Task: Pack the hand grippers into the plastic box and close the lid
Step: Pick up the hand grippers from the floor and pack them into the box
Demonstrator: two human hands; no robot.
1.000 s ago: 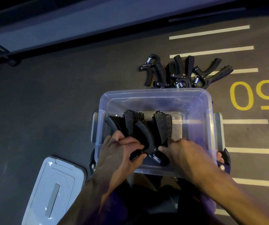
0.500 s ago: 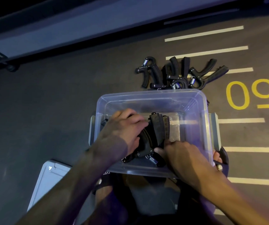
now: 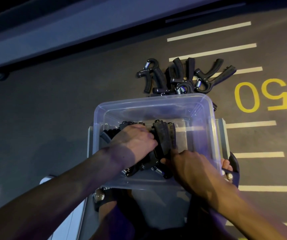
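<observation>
A clear plastic box point(image 3: 156, 103) stands open on the dark floor in front of me. Several black hand grippers point(image 3: 165, 134) stand packed together in its left half. My left hand point(image 3: 135, 141) lies palm-down over the left ones and curls around their handles. My right hand point(image 3: 189, 163) reaches in at the near wall, fingertips against the rightmost gripper's lower end. A pile of loose hand grippers point(image 3: 184, 77) lies on the floor just beyond the box. The white lid point(image 3: 66, 220) lies at the lower left, mostly hidden by my left forearm.
White painted lines point(image 3: 212, 31) and a yellow "50" point(image 3: 260, 95) mark the floor on the right. A long grey ledge point(image 3: 69, 30) runs across the top. My sandalled feet point(image 3: 229, 168) sit beside and under the box's near side.
My left hand has moved from the near wall up over the left grippers and now presses on them. My right hand has stayed at the near wall by the rightmost gripper.
</observation>
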